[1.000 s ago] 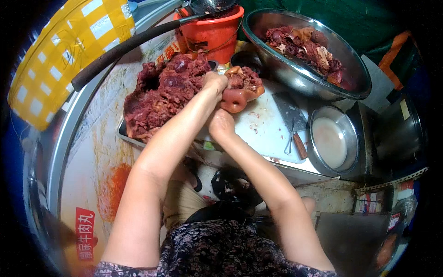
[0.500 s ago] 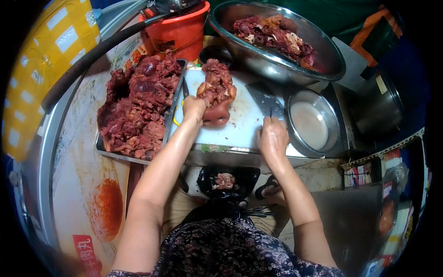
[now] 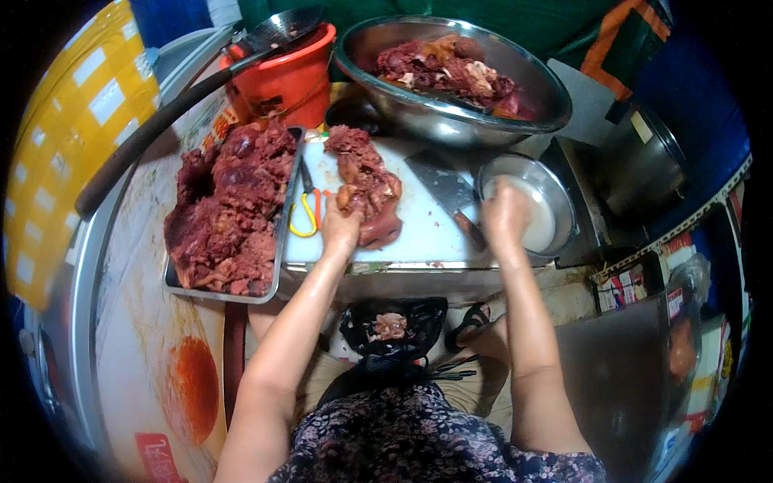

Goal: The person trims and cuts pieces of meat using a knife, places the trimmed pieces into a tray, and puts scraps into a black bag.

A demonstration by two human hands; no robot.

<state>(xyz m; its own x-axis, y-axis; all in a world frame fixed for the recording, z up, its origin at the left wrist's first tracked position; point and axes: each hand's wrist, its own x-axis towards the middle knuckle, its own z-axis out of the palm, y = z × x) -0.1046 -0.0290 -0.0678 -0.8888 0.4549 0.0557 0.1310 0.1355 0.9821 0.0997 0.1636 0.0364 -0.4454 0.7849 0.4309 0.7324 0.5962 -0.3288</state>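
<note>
On the white cutting board (image 3: 423, 249) lies a long piece of cooked-looking meat (image 3: 366, 173), dark red above, with a smooth, pinkish, snout-like end nearest me. My left hand (image 3: 341, 232) is closed around its left edge. My right hand (image 3: 507, 213) hangs over the left side of a steel bowl (image 3: 564, 189) of cloudy whitish liquid. Motion smears its fingers, and whether it holds anything is hidden. Just left of it rests a cleaver (image 3: 443, 181), flat on the board, its wooden handle pointing toward me. Scissors (image 3: 304, 219) with yellow and orange handles lie along the board's left edge.
A metal tray (image 3: 278, 266) heaped with dark red meat stands left. Behind are a red bucket (image 3: 294, 84) with a long-handled ladle (image 3: 161, 121) across it and a large tilted steel basin (image 3: 459, 125) holding meat. Below the counter sits a black bag (image 3: 427, 318) with scraps.
My right hand has left the cleaver's handle and moved up and right over the bowl. The cleaver now lies free on the board. My left hand still grips the meat; the view has shifted slightly.
</note>
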